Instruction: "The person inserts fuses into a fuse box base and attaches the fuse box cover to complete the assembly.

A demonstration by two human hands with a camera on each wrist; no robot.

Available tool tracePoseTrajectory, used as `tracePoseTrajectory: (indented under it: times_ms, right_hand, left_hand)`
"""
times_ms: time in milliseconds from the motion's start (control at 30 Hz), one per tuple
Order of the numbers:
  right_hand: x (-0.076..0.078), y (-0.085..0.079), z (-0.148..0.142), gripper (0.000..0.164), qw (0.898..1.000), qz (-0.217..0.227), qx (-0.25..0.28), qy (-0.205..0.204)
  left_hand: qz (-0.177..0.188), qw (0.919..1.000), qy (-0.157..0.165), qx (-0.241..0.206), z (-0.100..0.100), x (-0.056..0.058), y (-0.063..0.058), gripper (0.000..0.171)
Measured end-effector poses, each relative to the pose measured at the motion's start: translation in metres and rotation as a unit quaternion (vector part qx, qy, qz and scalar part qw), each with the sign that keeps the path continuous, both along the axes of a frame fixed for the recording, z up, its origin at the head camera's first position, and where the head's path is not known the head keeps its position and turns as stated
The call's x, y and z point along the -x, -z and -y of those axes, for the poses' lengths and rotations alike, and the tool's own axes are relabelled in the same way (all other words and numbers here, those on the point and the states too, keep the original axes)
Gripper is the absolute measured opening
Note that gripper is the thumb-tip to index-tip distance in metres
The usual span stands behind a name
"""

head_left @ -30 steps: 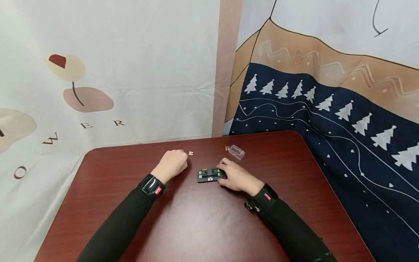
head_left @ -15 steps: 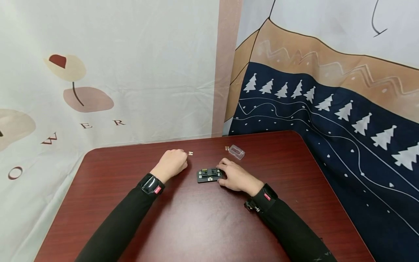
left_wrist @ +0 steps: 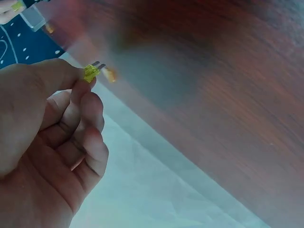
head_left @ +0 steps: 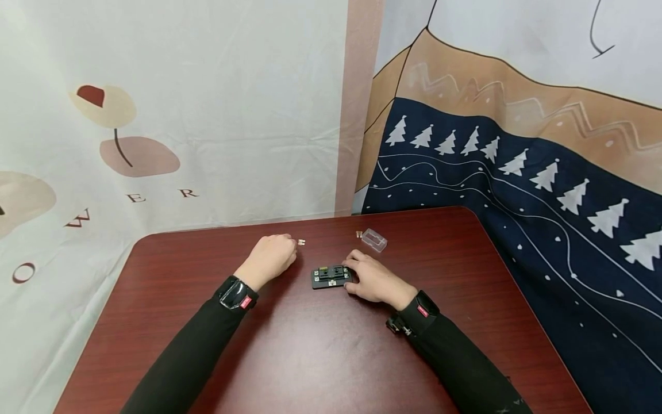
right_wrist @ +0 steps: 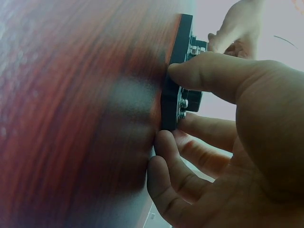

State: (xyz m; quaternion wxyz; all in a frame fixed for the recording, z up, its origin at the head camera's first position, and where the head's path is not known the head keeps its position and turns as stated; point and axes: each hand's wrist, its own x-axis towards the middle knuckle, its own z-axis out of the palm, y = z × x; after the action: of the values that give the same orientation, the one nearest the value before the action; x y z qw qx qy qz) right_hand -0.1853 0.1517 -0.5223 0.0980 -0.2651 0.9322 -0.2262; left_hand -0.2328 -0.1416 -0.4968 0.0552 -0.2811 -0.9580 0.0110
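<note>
- The step in hand looks like fitting work: the left hand (head_left: 269, 259) has a yellow piece (left_wrist: 91, 73) ready while the right hand (head_left: 374, 279) steadies a black block (head_left: 331, 278) on the tabletop (head_left: 284, 345).
- The yellow piece sits at the very tips of the left thumb and forefinger, pinched by its body; its two prongs (left_wrist: 101, 66) point away from the fingers, clear of them. The other left fingers are curled in below.
- The right fingers grasp the block at its right end, thumb (right_wrist: 209, 73) along the near side and fingers around the far side and end.
- The block lies flat between the hands, apart from the left one. A yellow patch shows on its top, though from the head view I can't tell whether that is a seated piece.
- A small amber piece (left_wrist: 110, 74), blurred, lies beyond the prongs, just beside the left hand. A clear box (head_left: 374, 240) rests behind the right hand.
- The next move, I judge, calls for bringing the prongs over the block and lining them up before pressing.
</note>
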Motion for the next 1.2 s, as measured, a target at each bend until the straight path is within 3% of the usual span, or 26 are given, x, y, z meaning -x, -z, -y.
tracePoseTrajectory:
  times_ms: [367,733,1200]
  right_hand:
    - [0.000,0.001,0.000,0.043,1.000,-0.003,0.000,-0.002]
    - [0.001,0.002,0.000,0.043,1.000,-0.003,-0.003,-0.001]
    - [0.002,0.002,0.001,0.046,1.000,-0.005,-0.005,0.001]
  left_hand:
    - [-0.042,0.9974,0.034,-0.048,-0.007,-0.013,-0.016,0.010]
    - [-0.045,0.9946,0.061,-0.071,-0.019,-0.031,-0.032,0.009]
    - [-0.051,0.9927,0.084,-0.069,-0.036,-0.050,-0.035,0.010]
